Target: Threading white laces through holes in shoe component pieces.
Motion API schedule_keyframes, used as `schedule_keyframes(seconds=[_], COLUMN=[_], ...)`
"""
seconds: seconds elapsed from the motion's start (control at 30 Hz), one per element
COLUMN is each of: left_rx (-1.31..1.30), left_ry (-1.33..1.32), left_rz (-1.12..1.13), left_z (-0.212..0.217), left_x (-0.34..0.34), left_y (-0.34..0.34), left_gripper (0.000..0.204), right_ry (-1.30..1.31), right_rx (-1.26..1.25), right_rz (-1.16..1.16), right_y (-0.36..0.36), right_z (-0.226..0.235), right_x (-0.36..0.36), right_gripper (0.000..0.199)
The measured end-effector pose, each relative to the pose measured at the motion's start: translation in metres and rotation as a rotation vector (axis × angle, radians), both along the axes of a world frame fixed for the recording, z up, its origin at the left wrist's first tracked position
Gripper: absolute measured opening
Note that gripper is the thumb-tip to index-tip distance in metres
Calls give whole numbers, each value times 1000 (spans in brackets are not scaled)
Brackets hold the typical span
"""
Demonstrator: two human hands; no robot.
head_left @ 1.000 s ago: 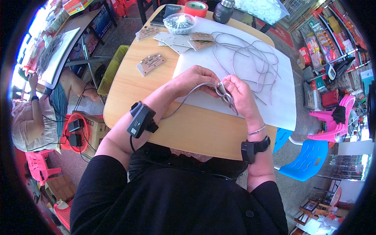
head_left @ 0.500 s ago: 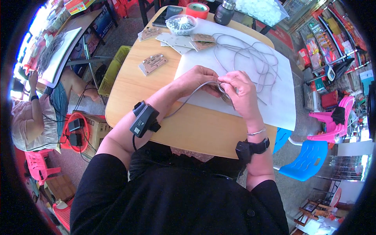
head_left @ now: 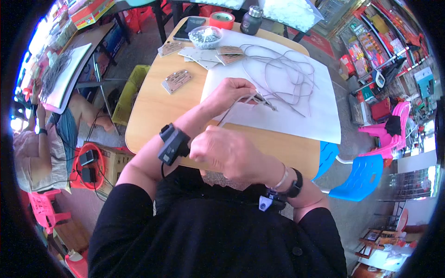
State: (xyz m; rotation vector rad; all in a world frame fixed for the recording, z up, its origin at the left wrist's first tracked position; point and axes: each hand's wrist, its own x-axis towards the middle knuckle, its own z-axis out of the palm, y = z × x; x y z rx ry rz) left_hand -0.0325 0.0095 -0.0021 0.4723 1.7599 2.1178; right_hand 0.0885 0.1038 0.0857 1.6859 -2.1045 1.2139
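My left hand [head_left: 233, 95] is above the white sheet, closed on a small flat board [head_left: 265, 101] seen nearly edge-on. A thin grey cord [head_left: 230, 110] runs from these fingers down toward my right hand [head_left: 227, 153]. That hand is curled in front of my body, near the table's front edge, and the cord reaches its knuckles; its fingertips are hidden. More cord [head_left: 289, 69] lies in loose loops on the white sheet [head_left: 324, 111]. Several patterned boards lie at the far left, among them a single one [head_left: 176, 81] with pale round studs.
On the wooden table [head_left: 153, 116] stand a clear bowl of small parts [head_left: 205, 38], red tape [head_left: 221, 20], a dark flask [head_left: 251, 21] and a phone [head_left: 187, 28]. A blue chair [head_left: 359, 180] is at right. Another person [head_left: 41, 153] sits at the left beside another table.
My right hand has left the left hand and moved down and left toward my body. My left hand stays over the sheet with the board. The view has shifted slightly.
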Motion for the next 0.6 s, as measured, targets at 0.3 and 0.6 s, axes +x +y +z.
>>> schedule_keyframes(seconds=[0.3, 0.6], left_rx=[533, -399], left_ry=[-327, 258], left_rz=[-250, -222], left_z=[20, 62], left_x=[19, 78], left_y=[12, 15], left_gripper=[14, 34], right_ry=[91, -12], right_rx=[-242, -78], right_rz=[-1098, -1176], right_y=[91, 119], right_z=[-20, -38], right_x=[3, 47], right_gripper=[37, 13])
